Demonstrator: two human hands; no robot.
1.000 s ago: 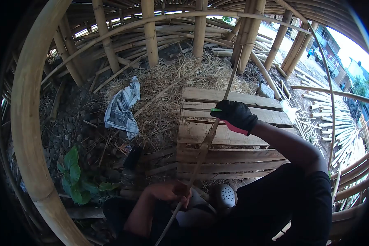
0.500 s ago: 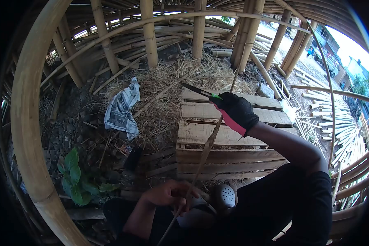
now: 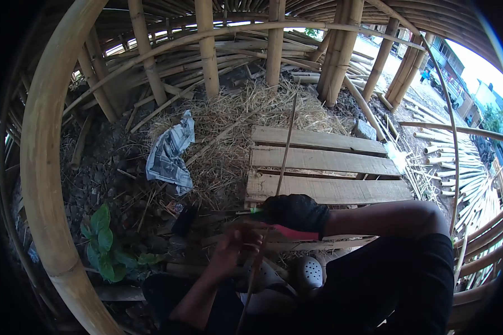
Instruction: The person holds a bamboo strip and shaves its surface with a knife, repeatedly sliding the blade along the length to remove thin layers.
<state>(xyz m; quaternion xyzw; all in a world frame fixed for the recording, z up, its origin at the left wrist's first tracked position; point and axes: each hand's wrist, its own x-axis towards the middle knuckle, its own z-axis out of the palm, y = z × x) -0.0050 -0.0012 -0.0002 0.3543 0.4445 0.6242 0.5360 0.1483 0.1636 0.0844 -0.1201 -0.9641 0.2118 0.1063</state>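
A long thin bamboo strip [image 3: 285,148] runs steeply from the straw down across my lap. My left hand [image 3: 229,251], bare and a little blurred, has its fingers curled around the strip's lower part. Higher up, my right hand [image 3: 296,215] wears a black glove with a pink edge and is closed on a knife [image 3: 256,211] that shows green by the handle. Pointing left, the knife's dark blade lies across or beside the strip just above my left fingers; blur hides whether it touches. Under my right forearm is a slatted wooden crate [image 3: 324,162].
Crumpled newspaper [image 3: 173,153] lies on straw [image 3: 223,134] to the left. A small dark object [image 3: 184,220] and a leafy plant [image 3: 103,240] are nearer. A thick bamboo pole [image 3: 42,167] curves along my left. Cut bamboo poles [image 3: 475,190] lie at the right.
My right hand has come down and left with the knife, from above the crate to near my left hand. My left hand has risen slightly, and the strip stands steeper.
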